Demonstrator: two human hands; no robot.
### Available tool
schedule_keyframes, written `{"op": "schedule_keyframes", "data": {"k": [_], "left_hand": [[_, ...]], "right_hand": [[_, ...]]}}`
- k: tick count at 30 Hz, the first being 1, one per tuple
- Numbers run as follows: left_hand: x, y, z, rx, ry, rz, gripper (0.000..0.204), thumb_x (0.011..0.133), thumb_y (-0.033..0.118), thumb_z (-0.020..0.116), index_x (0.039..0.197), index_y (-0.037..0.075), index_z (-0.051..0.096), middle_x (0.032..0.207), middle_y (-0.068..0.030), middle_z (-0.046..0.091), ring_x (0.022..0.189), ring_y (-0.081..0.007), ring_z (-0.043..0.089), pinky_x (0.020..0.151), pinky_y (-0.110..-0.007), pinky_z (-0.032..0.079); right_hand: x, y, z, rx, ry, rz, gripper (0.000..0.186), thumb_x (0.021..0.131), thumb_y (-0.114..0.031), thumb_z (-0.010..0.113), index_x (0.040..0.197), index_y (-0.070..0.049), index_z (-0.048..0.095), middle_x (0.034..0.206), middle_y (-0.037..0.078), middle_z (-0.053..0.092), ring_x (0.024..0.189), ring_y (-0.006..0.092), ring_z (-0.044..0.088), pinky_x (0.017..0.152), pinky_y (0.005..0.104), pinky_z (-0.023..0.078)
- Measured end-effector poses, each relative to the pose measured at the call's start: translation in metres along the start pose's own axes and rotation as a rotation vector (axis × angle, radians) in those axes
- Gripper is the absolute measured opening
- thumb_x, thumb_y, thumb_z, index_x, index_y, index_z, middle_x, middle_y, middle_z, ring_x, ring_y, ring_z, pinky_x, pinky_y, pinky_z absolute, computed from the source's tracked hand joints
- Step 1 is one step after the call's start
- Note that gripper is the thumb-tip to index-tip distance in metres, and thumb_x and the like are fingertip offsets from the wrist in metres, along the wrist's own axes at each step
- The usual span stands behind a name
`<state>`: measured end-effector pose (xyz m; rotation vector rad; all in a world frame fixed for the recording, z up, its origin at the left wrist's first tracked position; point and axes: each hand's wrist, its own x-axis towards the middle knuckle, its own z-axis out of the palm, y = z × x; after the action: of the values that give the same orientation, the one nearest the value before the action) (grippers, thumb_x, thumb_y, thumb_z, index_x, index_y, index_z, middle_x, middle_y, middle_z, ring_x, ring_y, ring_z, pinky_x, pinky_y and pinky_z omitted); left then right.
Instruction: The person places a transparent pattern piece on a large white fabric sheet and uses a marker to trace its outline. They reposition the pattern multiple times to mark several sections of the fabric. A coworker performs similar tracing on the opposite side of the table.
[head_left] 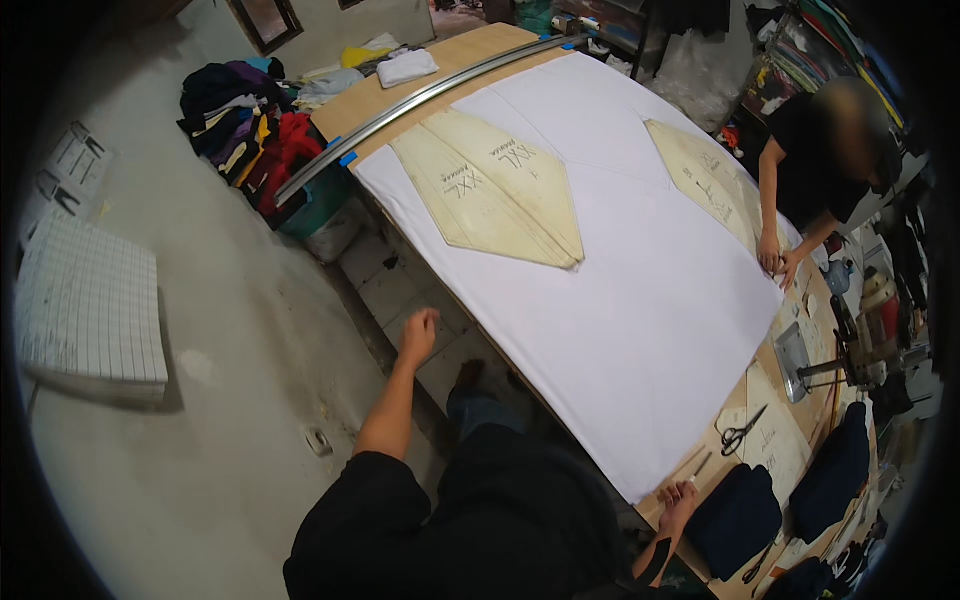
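White fabric (640,310) lies spread over a large wooden table (490,45). Two pale paper patterns (490,190) with handwriting rest on it; the other pattern (705,180) is on the far right. My left hand (419,336) is raised beside the table's left edge, over the floor, its fingers curled with nothing visible in them. At the near corner of the cloth, my right hand (678,503) closes on a slim, pointed tool (703,467) whose kind I cannot make out. Black-handled scissors (743,432) lie just beyond it.
A co-worker (830,160) leans over the right side, both hands at the fabric's edge. Dark folded cloth (735,520) sits beside my right hand. A metal rail (430,92) crosses the far end. Clothes (235,120) are heaped at left; a wall (230,330) runs alongside me.
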<state>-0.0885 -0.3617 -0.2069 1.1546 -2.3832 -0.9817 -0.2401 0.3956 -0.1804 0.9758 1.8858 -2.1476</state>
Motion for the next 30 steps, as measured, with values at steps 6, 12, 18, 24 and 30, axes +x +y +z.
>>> {"op": "schedule_keyframes", "data": {"k": [6,12,18,24,30], "left_hand": [[0.208,-0.018,-0.066,0.168,0.217,0.18,0.043,0.12,0.026,0.054,0.159,0.009,0.061,0.163,-0.0174,0.061,0.154,-0.0401,0.053,0.123,-0.053,0.048],[0.254,-0.06,-0.051,0.426,-0.069,0.229,0.065,0.124,0.044,0.04,0.182,0.015,0.031,0.191,-0.013,0.024,0.175,-0.0394,0.019,0.138,-0.061,0.023],[0.239,-0.087,-0.075,0.42,-0.063,0.362,0.063,0.124,0.038,0.043,0.182,0.015,0.033,0.189,-0.0133,0.027,0.17,-0.0394,0.029,0.135,-0.06,0.029],[0.18,-0.134,-0.082,0.493,-0.102,0.357,0.055,0.123,0.032,0.048,0.172,0.009,0.047,0.177,-0.0155,0.046,0.157,-0.0388,0.045,0.129,-0.058,0.038],[0.065,-0.253,-0.051,0.289,-0.779,-0.59,0.06,0.115,0.045,0.062,0.161,0.007,0.06,0.171,-0.0265,0.053,0.151,-0.05,0.057,0.122,-0.06,0.047]], "right_hand": [[-0.045,0.019,0.059,0.186,0.278,-0.108,0.045,0.116,-0.035,0.065,0.147,-0.004,0.061,0.132,0.011,0.066,0.122,0.0287,0.064,0.105,0.0456,0.053],[-0.173,0.036,0.134,0.186,0.368,-0.173,0.056,0.116,-0.042,0.066,0.154,-0.002,0.055,0.144,0.011,0.058,0.126,0.0284,0.06,0.11,0.0458,0.05],[-0.284,0.079,0.131,0.242,0.503,-0.132,0.041,0.115,-0.04,0.069,0.139,-0.006,0.065,0.128,0.005,0.066,0.116,0.023,0.063,0.103,0.0403,0.052],[-0.287,0.125,0.147,0.248,0.569,-0.004,0.029,0.115,-0.037,0.068,0.123,-0.01,0.069,0.109,0.001,0.068,0.102,0.0198,0.066,0.092,0.039,0.055],[-0.254,0.205,0.172,0.081,0.537,0.177,0.027,0.117,-0.038,0.064,0.115,-0.011,0.066,0.099,0.004,0.068,0.084,0.0221,0.066,0.075,0.0395,0.056]]}}
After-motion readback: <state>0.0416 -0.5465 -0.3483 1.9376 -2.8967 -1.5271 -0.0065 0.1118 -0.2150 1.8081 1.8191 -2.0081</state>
